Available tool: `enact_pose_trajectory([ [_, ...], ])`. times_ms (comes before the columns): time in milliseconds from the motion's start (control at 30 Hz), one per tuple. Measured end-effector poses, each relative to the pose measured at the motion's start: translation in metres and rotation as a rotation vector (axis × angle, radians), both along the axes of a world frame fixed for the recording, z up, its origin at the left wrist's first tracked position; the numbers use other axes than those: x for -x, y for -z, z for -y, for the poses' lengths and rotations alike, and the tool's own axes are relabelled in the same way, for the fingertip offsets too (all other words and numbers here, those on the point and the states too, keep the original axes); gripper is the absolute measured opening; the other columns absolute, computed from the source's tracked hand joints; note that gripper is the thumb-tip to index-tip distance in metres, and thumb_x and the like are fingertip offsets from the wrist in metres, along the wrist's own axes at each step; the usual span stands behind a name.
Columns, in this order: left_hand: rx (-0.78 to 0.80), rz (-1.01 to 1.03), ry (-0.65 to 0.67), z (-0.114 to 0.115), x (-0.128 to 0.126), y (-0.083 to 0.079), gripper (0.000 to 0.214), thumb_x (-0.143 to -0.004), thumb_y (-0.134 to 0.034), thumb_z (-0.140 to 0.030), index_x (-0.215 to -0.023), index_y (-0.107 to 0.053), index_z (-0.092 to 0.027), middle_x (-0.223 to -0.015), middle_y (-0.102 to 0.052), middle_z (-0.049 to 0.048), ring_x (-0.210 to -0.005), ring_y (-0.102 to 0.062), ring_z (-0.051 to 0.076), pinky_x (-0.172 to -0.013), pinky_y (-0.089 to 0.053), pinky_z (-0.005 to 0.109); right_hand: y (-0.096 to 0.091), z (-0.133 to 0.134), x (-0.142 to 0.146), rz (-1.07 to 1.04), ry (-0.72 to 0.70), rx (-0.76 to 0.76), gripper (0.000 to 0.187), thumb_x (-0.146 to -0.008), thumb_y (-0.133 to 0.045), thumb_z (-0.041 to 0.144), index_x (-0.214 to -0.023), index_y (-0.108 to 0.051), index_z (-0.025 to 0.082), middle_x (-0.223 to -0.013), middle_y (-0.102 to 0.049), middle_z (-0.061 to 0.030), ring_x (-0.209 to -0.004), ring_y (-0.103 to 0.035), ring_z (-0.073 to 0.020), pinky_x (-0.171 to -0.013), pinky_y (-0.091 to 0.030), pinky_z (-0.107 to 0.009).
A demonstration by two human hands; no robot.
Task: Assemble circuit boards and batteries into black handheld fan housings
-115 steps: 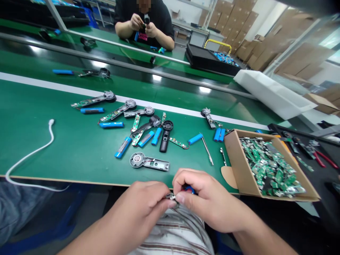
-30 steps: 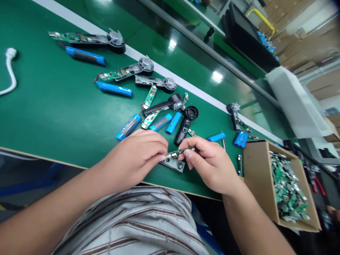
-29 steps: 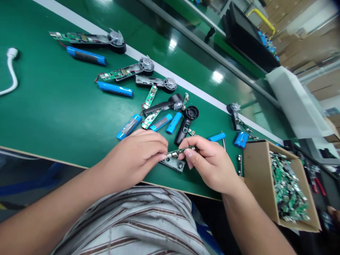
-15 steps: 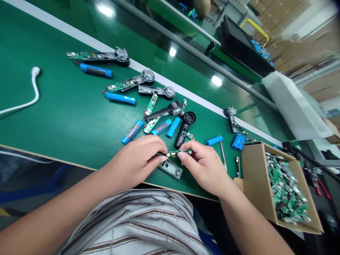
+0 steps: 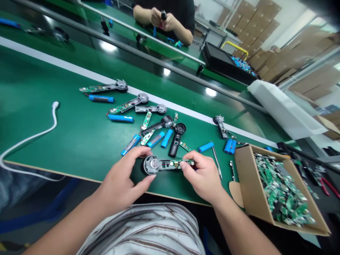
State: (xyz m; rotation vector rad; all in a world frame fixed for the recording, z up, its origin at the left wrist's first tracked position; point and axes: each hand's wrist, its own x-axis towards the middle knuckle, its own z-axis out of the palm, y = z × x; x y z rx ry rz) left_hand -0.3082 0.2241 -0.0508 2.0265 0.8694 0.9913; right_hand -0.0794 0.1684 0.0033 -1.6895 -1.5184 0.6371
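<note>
An opened handheld fan (image 5: 165, 165) is between my two hands near the table's front edge, its round motor head to the left and its handle to the right. My left hand (image 5: 127, 173) curves around the head, thumb at the near rim and fingers at the far rim. At the handle end, my right hand (image 5: 200, 170) pinches the green circuit board (image 5: 175, 163) between thumb and fingers; what lies under those fingers is hidden. Just beyond are a black fan shell (image 5: 175, 143), a blue battery cell (image 5: 166, 138) and another opened fan (image 5: 159, 124).
A cardboard box (image 5: 243, 177) of circuit boards stands at the right, with a metal tool (image 5: 216, 162) left of it. More opened fans (image 5: 120, 85) with blue cells lie farther back. A white cable (image 5: 54, 120) runs along the left. Across the line, a co-worker (image 5: 164, 19) holds a dark part.
My view has shifted, bringing the co-worker into sight. My left hand has spread from a pinch to around the motor head, now visible. The loose grey shell piece under my hands is out of sight.
</note>
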Motion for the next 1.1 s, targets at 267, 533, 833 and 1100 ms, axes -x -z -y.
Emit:
enact_pose_trajectory([
  [267, 0.397, 0.764, -0.063, -0.018, -0.022, -0.042, 0.037, -0.08, -0.085, -0.02, -0.113, -0.071, -0.026, -0.11, -0.074, 0.003, -0.091, -0.077, 0.018, -0.086, -0.063, 0.027, 0.002, -0.026, 0.025, -0.543, -0.022, 0.07, 0.02, -0.079, -0.058, 0.042, -0.073, -0.055, 0.023, -0.048, -0.054, 0.0045, -0.04, -0.039, -0.0103, -0.039, -0.03, -0.022],
  [533, 0.574, 0.869, -0.048, -0.03, -0.036, -0.032, 0.042, -0.071, -0.094, -0.032, -0.109, -0.078, -0.024, -0.109, -0.078, 0.0091, -0.083, -0.078, 0.025, -0.067, -0.068, 0.033, 0.015, -0.024, 0.025, -0.554, 0.058, 0.015, 0.019, -0.076, -0.061, 0.039, -0.071, -0.058, 0.022, -0.049, -0.054, 0.0038, -0.042, -0.04, -0.011, -0.04, -0.03, -0.022],
  [833, 0.551, 0.799, 0.003, -0.029, -0.031, -0.029, 0.044, -0.074, -0.091, -0.037, -0.114, -0.078, -0.027, -0.118, -0.076, 0.008, -0.082, -0.078, 0.023, -0.07, -0.068, 0.031, 0.013, -0.018, 0.027, -0.356, 0.133, -0.158, 0.018, -0.078, -0.056, 0.032, -0.067, -0.062, 0.02, -0.048, -0.051, 0.0055, -0.043, -0.045, -0.0108, -0.046, -0.036, -0.022],
  [1100, 0.561, 0.773, 0.057, -0.028, -0.028, -0.027, 0.04, -0.082, -0.085, -0.035, -0.12, -0.075, -0.03, -0.123, -0.074, 0.0081, -0.084, -0.077, 0.023, -0.073, -0.066, 0.032, 0.014, -0.018, 0.026, -0.326, 0.148, -0.185, 0.018, -0.08, -0.056, 0.031, -0.066, -0.061, 0.02, -0.048, -0.051, 0.0059, -0.042, -0.044, -0.0103, -0.045, -0.035, -0.022],
])
